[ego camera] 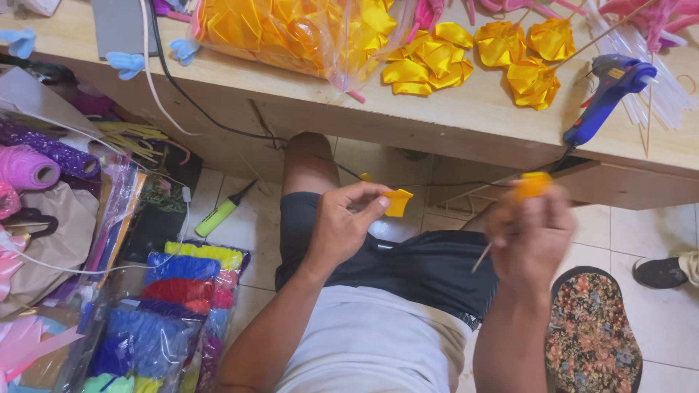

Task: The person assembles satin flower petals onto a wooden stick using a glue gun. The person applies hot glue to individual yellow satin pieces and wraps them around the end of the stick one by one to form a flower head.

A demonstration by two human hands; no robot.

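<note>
The left hand (342,229) pinches a small folded piece of yellow satin ribbon (397,202) between thumb and forefinger, its grip clamped on it above the lap, just below the edge of the wooden tabletop (466,120). The right hand (530,236), blurred, has its grip closed on a thin wooden stick (481,257) topped with a partly built orange-yellow ribbon bud (532,185). To do this well, the petal should probably meet the bud squarely, with the blue hot glue gun (608,91) near the finished yellow ribbon flowers (535,81).

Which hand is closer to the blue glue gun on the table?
Right. The right hand sits just below the blue glue gun, beside its cord; the left hand is farther away, over the lap.
</note>
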